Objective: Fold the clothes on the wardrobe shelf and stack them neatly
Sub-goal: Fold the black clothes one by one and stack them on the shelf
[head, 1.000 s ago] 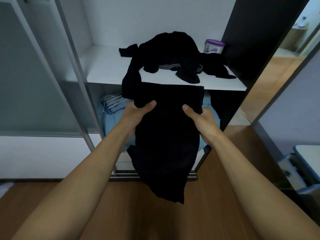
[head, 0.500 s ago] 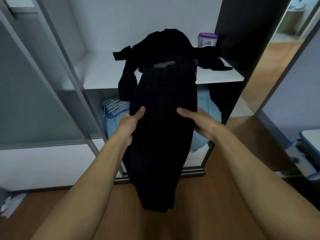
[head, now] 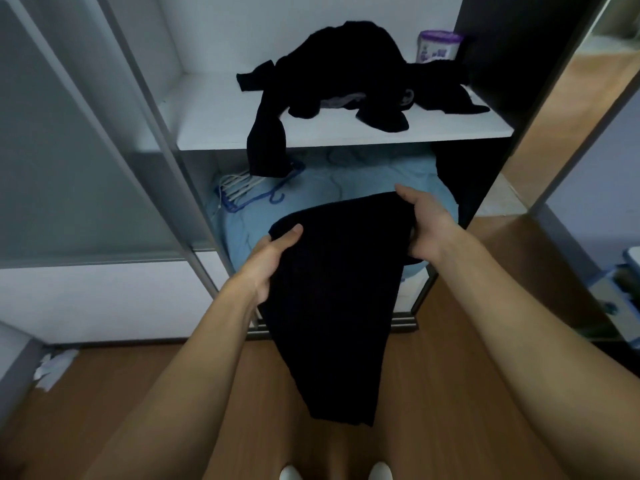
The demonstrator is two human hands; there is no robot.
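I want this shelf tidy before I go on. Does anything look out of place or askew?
The black clothes heap on the white shelf is crumpled, and one end hangs over its front edge. White scraps lie on the floor, lower left. The left hand and right hand grip another black garment.

I'm seeing the white wardrobe shelf (head: pixel 214 112) carrying a heap of black clothes (head: pixel 346 67), sitting from its middle toward the right edge; one dark length (head: pixel 266 147) is hanging over the front edge. A purple-lidded tub (head: pixel 438 46) is standing in the back right corner.
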